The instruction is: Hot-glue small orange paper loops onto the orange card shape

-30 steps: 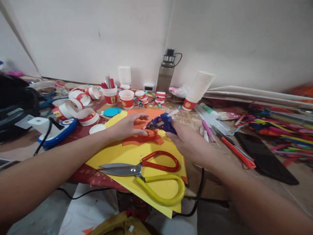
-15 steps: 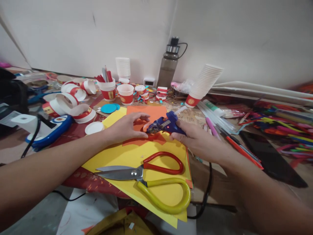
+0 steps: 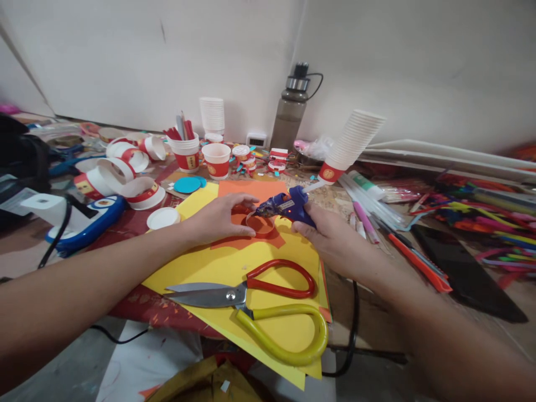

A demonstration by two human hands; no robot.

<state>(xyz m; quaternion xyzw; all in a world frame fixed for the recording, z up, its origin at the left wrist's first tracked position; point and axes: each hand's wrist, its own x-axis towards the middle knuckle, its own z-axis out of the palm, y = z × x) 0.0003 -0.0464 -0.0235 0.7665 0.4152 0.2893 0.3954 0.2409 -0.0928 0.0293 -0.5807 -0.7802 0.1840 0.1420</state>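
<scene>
My right hand is closed round the handle of a blue hot glue gun, a glue stick poking out of its back. Its nozzle points left, at the rim of an orange-looking paper ring. Curved about the left side of that ring is my left hand, thumb at the near side and fingers at the far side. Under the ring lies orange paper on yellow sheets. Large scissors with one red and one yellow handle lie in front, blades partly apart.
Left are cut paper-cup rings, a white disc and a blue-and-white device. Behind stand paper cups, a water bottle and a leaning cup stack. Pens, a dark tablet and pipe cleaners lie right.
The glue gun has shifted slightly right and up with my right hand, showing more of the paper ring. My left hand has barely moved.
</scene>
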